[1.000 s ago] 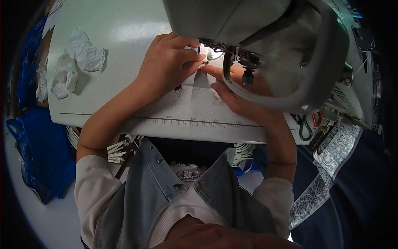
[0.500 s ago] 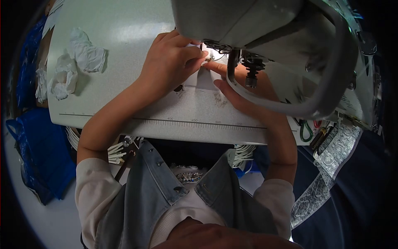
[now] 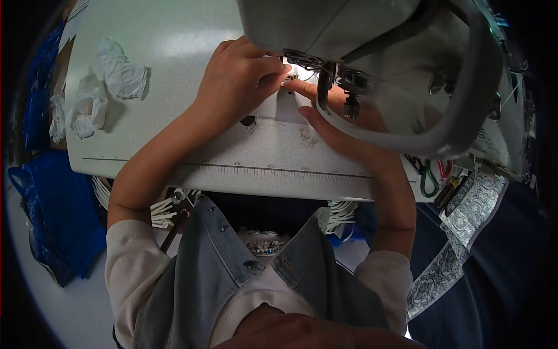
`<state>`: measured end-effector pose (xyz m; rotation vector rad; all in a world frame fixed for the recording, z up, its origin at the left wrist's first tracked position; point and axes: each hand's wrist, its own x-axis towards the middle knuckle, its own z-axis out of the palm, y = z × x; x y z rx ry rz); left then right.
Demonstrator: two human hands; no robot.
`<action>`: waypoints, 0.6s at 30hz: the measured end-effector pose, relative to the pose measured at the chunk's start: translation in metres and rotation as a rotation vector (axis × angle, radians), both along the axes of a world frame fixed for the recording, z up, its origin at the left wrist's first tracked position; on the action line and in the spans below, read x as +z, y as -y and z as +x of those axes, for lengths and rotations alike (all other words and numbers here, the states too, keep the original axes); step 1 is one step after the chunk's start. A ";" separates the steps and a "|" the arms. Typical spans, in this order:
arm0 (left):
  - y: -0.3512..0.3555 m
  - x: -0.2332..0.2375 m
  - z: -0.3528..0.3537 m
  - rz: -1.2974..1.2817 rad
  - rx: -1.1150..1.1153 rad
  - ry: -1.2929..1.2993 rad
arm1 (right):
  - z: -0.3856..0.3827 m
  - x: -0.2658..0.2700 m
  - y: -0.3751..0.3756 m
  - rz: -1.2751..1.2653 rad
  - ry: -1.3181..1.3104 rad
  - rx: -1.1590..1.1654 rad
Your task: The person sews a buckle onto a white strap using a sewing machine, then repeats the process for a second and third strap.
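Under the lit head of a sewing machine [image 3: 331,29], my left hand [image 3: 244,72] is closed, thumb and forefinger pinched together beside the needle area. Whatever sits in that pinch is too small and too hidden to name. From the other side, my right hand [image 3: 337,122] reaches in with its forefinger stretched out, the tip close to the left fingertips. Its thumb lies apart, lower on the machine bed [image 3: 174,128]. The machine's curved guard [image 3: 401,148] covers part of the right hand.
Crumpled white cloth pieces [image 3: 123,72] lie on the left of the bed. A printed ruler [image 3: 273,170] runs along its front edge. Green-handled scissors [image 3: 429,183] and a patterned lace strip [image 3: 474,203] are at the right. A blue bag [image 3: 64,215] stands at the left.
Both hands stay nearly where they were, with the left fingertips still pinched beside the right forefinger. The whole view has shifted by a little.
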<state>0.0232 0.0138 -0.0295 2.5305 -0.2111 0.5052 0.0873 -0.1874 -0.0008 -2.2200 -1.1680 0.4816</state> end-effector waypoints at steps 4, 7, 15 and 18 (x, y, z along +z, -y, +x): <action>0.000 0.001 0.002 -0.002 0.028 -0.017 | 0.001 0.003 -0.002 -0.043 -0.058 -0.012; -0.001 0.000 0.002 -0.032 0.018 -0.003 | 0.000 0.002 -0.002 -0.011 -0.081 -0.023; -0.001 0.001 0.004 -0.007 0.042 0.036 | 0.001 -0.027 0.005 0.114 -0.018 -0.021; -0.001 -0.002 0.006 -0.015 0.033 0.094 | 0.001 -0.013 0.004 0.004 -0.077 -0.043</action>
